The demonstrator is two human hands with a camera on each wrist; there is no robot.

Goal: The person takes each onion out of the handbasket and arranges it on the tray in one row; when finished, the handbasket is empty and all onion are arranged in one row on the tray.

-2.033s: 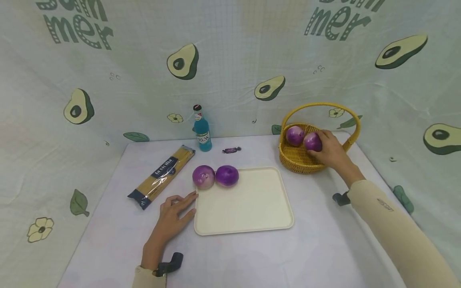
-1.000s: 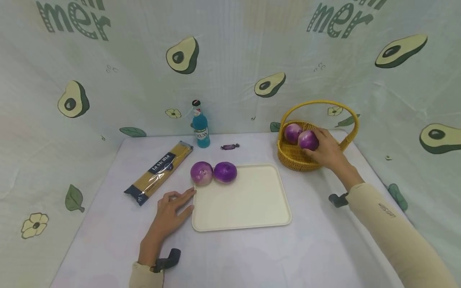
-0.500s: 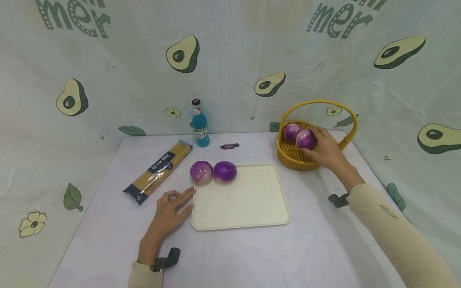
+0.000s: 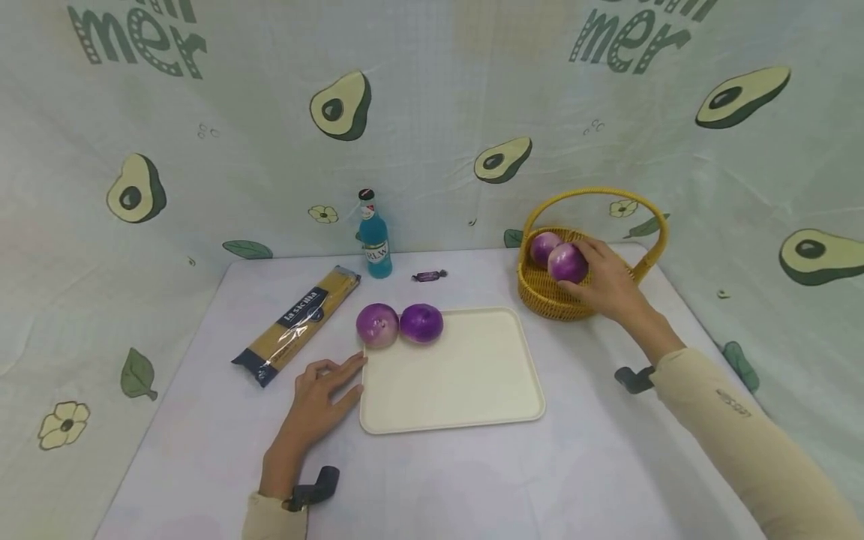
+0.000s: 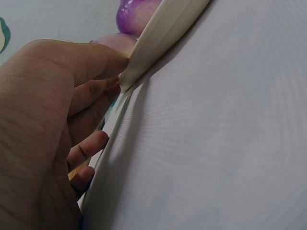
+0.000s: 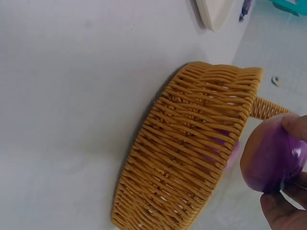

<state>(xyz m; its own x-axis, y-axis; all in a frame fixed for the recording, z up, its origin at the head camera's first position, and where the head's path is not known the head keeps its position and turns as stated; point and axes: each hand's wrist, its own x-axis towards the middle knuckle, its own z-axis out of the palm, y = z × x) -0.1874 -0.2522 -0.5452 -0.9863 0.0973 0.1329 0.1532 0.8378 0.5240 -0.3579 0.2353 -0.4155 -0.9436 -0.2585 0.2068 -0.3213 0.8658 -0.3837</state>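
Your right hand (image 4: 607, 281) reaches to the far right corner of the table (image 4: 472, 480), where a yellow woven basket (image 4: 550, 300) with an arched handle stands. Your fingers curl around a purple onion (image 4: 567, 262), holding it just above the basket's near rim. The right wrist view shows the onion (image 6: 271, 155) pinched in your fingertips, raised clear of the basket wall (image 6: 192, 158). A second onion (image 4: 542, 247) lies inside the basket, just behind the one you hold.

Your left hand (image 4: 317, 401) rests flat on the table with its fingers relaxed and loosely spread, holding nothing. Its fingertips touch the near left edge of a cream tray (image 4: 466, 390) that sits in the middle of the table. The left wrist view shows your thumb against the tray's rim (image 5: 158, 38).

Two more purple onions lie side by side at the tray's far left corner. The left one (image 4: 377, 325) sits on the rim, and the right one (image 4: 421, 323) touches it.

A packet of spaghetti (image 4: 297, 322) lies at a slant toward the table's left edge. A blue bottle (image 4: 374, 244) stands upright at the far edge, with a small wrapped sweet (image 4: 429, 276) near it to the right.
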